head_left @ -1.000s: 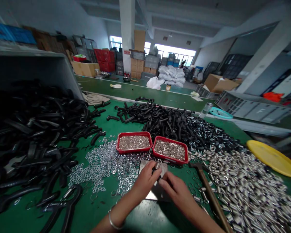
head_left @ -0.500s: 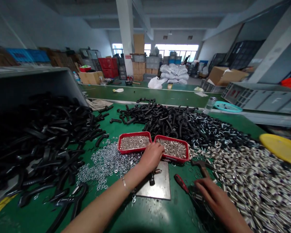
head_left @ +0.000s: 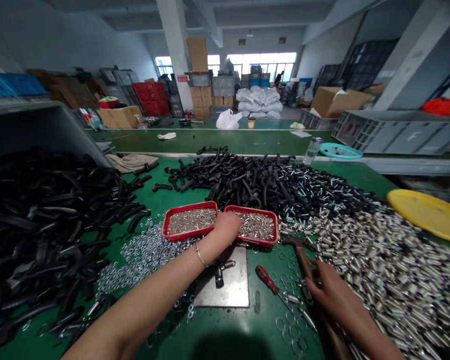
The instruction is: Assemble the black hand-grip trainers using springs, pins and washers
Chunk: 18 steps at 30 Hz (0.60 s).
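Note:
My left hand (head_left: 225, 227) reaches forward over the near edges of two red trays, its fingers curled down into the right tray (head_left: 267, 241) of small metal sleeves; what it pinches is hidden. The left tray (head_left: 168, 224) holds small silver rings. My right hand (head_left: 328, 291) wraps the wooden handle of a hammer (head_left: 299, 253) lying on the green table. Between my arms lies a steel plate (head_left: 230, 290) with a small black and silver part (head_left: 220, 270) on it. A red-handled screwdriver (head_left: 267, 280) rests beside the plate.
Black curved handles (head_left: 41, 225) are heaped at the left and behind the trays (head_left: 247, 180). Silver sleeves (head_left: 390, 270) cover the right side, washers (head_left: 142, 255) the left of the plate. A yellow dish (head_left: 427, 212) sits far right; a grey crate (head_left: 397, 135) stands beyond.
My left hand left the part on the plate and went forward to the right red tray. My right hand moved right and closed on the hammer handle.

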Motion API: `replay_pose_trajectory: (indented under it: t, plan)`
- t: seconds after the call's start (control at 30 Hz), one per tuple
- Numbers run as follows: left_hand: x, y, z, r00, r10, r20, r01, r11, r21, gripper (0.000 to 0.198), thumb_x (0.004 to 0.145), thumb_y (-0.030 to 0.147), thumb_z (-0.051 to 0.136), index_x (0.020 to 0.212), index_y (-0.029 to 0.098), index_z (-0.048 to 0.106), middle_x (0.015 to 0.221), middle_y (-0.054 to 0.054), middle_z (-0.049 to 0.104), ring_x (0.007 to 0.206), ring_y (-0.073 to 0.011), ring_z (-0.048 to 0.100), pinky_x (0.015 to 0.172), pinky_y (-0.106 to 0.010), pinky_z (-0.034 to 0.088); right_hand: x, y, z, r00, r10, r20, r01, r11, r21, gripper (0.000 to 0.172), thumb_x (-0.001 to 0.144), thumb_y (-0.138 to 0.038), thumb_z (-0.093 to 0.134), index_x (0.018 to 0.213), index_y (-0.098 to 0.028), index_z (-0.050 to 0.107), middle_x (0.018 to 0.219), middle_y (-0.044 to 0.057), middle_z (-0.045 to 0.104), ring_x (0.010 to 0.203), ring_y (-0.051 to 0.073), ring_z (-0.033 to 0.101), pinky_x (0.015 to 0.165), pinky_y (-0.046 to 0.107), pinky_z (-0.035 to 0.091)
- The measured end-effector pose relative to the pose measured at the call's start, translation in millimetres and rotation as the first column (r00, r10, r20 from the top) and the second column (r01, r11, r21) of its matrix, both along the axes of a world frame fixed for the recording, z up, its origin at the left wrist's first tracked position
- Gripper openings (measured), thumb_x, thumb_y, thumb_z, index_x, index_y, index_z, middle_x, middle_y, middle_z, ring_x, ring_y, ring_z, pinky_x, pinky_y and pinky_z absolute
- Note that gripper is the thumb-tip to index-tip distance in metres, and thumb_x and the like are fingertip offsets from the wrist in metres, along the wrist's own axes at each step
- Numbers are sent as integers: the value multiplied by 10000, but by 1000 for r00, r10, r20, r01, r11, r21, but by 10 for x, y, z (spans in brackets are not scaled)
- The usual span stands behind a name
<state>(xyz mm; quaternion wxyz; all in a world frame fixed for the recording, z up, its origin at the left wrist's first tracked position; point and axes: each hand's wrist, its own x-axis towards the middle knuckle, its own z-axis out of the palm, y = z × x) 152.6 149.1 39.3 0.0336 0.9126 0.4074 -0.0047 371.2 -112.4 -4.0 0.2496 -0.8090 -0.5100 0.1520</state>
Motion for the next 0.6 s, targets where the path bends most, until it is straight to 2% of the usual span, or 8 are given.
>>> replay_pose_trajectory:
  t: [0.07,0.17,0.23,0.27,0.37,0.47,0.53,0.6]
  plan:
    - [-2,1,9,1000,3,6,-3,1000,-4,202,843,3,550,928,36,730,969,-272,697,956,-362,688,880,-507,512,81,138,96,948,-79,-309,52,994,-93,517,737,-457,650,1161,-161,635,1020,148,703,897,304,681,788,410,545]
    - [-31,18,36,999,6,44,-5,1000,-24,211,844,5,536,928,37,726,980,-255,696,960,-326,693,888,-455,529,123,330,256,660,-220,-718,48,967,-252,467,753,-521,675,1084,-192,674,894,78,720,737,223,677,603,301,533]
    - [-76,42,66,996,17,92,-13,999,-44,239,861,22,513,978,47,719,1026,-239,693,980,-299,691,892,-411,534,121,425,332,497,-272,-824,48,957,-287,396,755,-489,698,1013,-188,702,847,65,710,678,190,654,559,271,516]
    - [-114,56,83,992,28,119,-21,998,-56,257,875,36,498,1014,55,713,1056,-229,688,988,-285,689,892,-391,534,116,451,357,466,-283,-838,64,956,-288,373,748,-466,713,992,-184,709,826,64,704,660,183,644,549,265,512]
    - [-339,65,124,968,74,241,-48,992,-114,295,915,99,469,1116,103,684,1108,-167,685,995,-226,681,892,-329,526,62,404,405,575,-255,-777,143,967,-211,407,755,-474,728,1048,-195,692,806,43,687,623,167,615,500,243,480]
    - [-717,-71,99,815,238,529,-44,934,-354,241,913,197,520,1085,128,675,978,-91,716,859,-173,682,782,-269,527,-117,193,463,705,-148,-694,107,989,-103,479,816,-532,686,1183,-235,605,767,-5,647,619,157,611,530,235,492]
    - [-976,-246,29,690,374,619,19,846,-532,200,890,262,572,994,135,687,861,-60,717,743,-159,661,694,-258,507,-312,47,502,692,-90,-717,13,994,-112,454,856,-557,643,1181,-250,563,724,-30,605,586,150,598,539,243,506]
    - [-1170,-434,-78,678,409,611,64,795,-603,164,851,288,624,901,152,700,826,-44,709,733,-161,645,698,-265,487,-532,-32,525,667,-69,-742,-79,984,-162,403,882,-593,590,1085,-245,566,701,-41,571,502,126,532,449,233,464]
